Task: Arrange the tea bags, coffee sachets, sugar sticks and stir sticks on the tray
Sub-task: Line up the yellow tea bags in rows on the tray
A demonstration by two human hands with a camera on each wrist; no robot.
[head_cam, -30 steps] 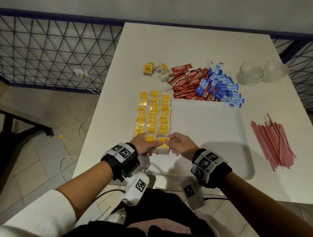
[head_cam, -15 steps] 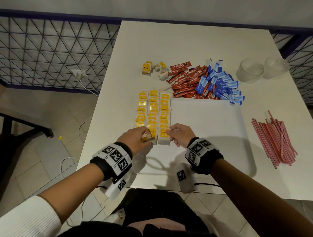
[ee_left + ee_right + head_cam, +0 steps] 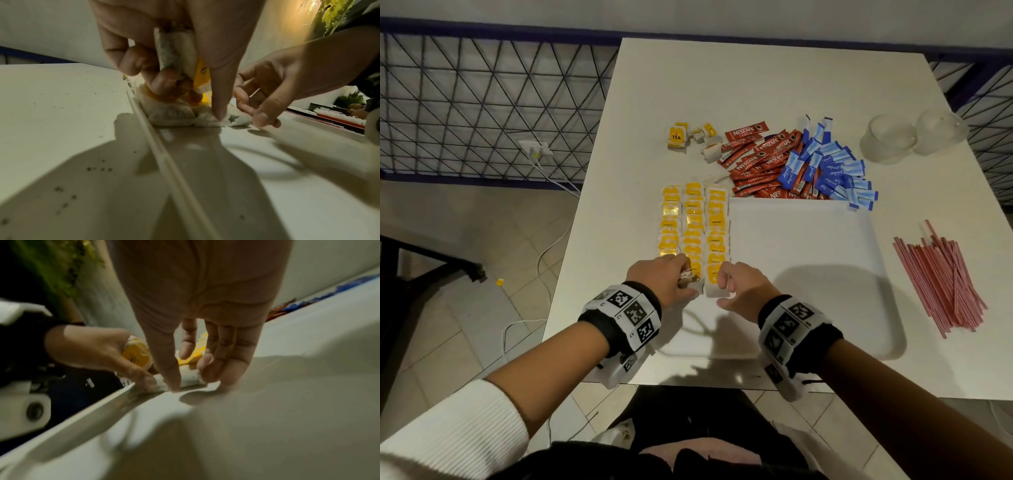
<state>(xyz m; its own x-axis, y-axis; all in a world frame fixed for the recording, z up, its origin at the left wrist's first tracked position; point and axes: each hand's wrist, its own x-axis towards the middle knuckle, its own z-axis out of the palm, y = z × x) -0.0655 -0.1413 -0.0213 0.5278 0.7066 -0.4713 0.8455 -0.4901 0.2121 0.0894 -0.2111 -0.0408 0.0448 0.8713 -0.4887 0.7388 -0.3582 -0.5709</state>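
Note:
Three columns of yellow-tagged tea bags (image 3: 693, 226) lie along the left side of the white tray (image 3: 808, 274). My left hand (image 3: 671, 277) grips a few spare tea bags (image 3: 176, 53) in its curled fingers while its thumb presses a tea bag lying on the tray (image 3: 207, 120). My right hand (image 3: 736, 284) pinches the nearest tea bag of the right column (image 3: 189, 378) between thumb and fingers. Red coffee sachets (image 3: 760, 161) and blue sugar sticks (image 3: 828, 168) are heaped beyond the tray. Red stir sticks (image 3: 941, 281) lie to its right.
A few loose tea bags (image 3: 688, 137) sit on the table (image 3: 756, 85) behind the columns. Two clear cups (image 3: 887, 140) stand at the back right. A wire railing (image 3: 482, 102) runs to the left of the table, with floor below.
Both hands have shifted slightly away from me along the tray, bringing the nearest tea bag up against the end of the right column.

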